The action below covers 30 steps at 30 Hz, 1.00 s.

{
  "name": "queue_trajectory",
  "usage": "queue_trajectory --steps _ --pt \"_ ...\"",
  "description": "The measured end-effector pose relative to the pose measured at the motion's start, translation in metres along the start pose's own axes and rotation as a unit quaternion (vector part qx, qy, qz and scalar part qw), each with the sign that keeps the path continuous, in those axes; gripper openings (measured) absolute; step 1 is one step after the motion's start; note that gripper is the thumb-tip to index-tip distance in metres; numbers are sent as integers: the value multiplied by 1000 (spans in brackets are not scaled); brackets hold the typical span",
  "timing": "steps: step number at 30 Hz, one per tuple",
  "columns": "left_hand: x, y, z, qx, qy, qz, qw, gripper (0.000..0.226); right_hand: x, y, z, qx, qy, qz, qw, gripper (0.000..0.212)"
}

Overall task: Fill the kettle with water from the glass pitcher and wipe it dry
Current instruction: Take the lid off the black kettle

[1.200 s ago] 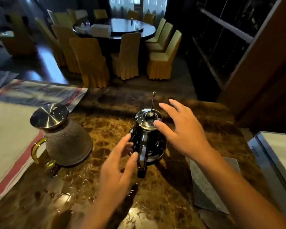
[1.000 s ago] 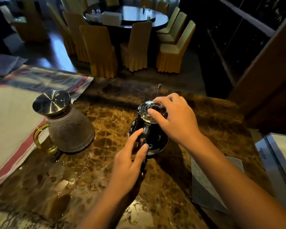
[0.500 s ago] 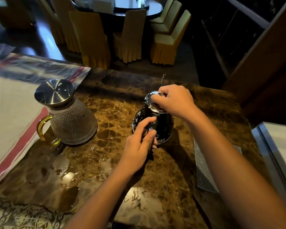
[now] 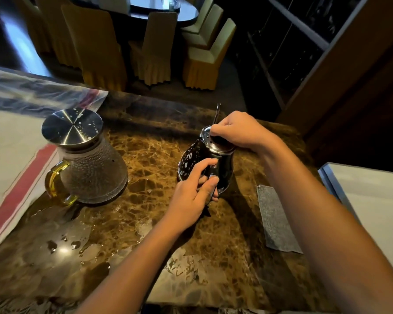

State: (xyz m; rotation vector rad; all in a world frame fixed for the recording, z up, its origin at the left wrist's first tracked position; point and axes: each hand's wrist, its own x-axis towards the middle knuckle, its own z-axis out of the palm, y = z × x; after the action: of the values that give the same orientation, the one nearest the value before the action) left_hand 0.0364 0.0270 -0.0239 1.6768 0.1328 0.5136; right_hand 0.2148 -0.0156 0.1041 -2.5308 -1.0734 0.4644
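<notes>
Head cam has you parked right over the kettle (image 4: pixel 204 162), which sits on the brown marble counter (image 4: pixel 145 223) just right of the frame's middle. Your left hand (image 4: pixel 192 196) is curled around the kettle's handle (image 4: pixel 213 173) on the near side, thumb on top and fingers wrapped under, so I'd guess you're bracing the body so it won't spin or slide on a wet top. Your right hand (image 4: pixel 236 131) comes in from the lower right with the wrist cocked over, fingertips bunched and pinching the knob of the perforated steel lid (image 4: pixel 208 135). The lid looks tipped toward the left of the frame, so my read is you're lifting it off to open the kettle for filling, though I can't tell if it's fully free yet.

Both forearms run up from the bottom edge and meet at the kettle, left one lower and nearer the middle, right one long and diagonal.

Glass pitcher (image 4: pixel 86 162) is well apart at centre left, upright, its own steel cap (image 4: pixel 72 126) on, yellow handle (image 4: pixel 55 182) pointing at the lower left. So nothing poured yet, I'd say.

Grey cloth (image 4: pixel 277 218) lies flat at the right, near the kettle, handy for the wipe. Puddles (image 4: pixel 64 243) shine at lower left, so watch your grip.
</notes>
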Motion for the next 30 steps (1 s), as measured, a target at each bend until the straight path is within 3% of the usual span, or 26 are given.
queue_trajectory --steps 2,6,10,15,17,22,30 --pt "0 0 0 -2 -2 0 1000 45 -1 -3 -4 30 6 26 999 35" --pt "-2 -2 0 -10 2 6 1000 43 -3 12 -15 284 33 112 952 35" --pt "0 -2 -2 -24 -1 5 1000 42 -17 12 -11 255 48 45 965 38" --pt "-1 -1 -3 -1 -6 15 1000 39 -56 16 -16 301 88 -72 947 52" --pt "0 -1 -4 10 -6 19 1000 38 -81 21 -10 286 92 -93 949 42" --pt "2 -6 -3 37 4 38 999 40 -147 41 18 231 103 -56 966 31" --pt "3 -6 -4 12 -22 33 999 42 -214 85 93 245 43 55 967 17"
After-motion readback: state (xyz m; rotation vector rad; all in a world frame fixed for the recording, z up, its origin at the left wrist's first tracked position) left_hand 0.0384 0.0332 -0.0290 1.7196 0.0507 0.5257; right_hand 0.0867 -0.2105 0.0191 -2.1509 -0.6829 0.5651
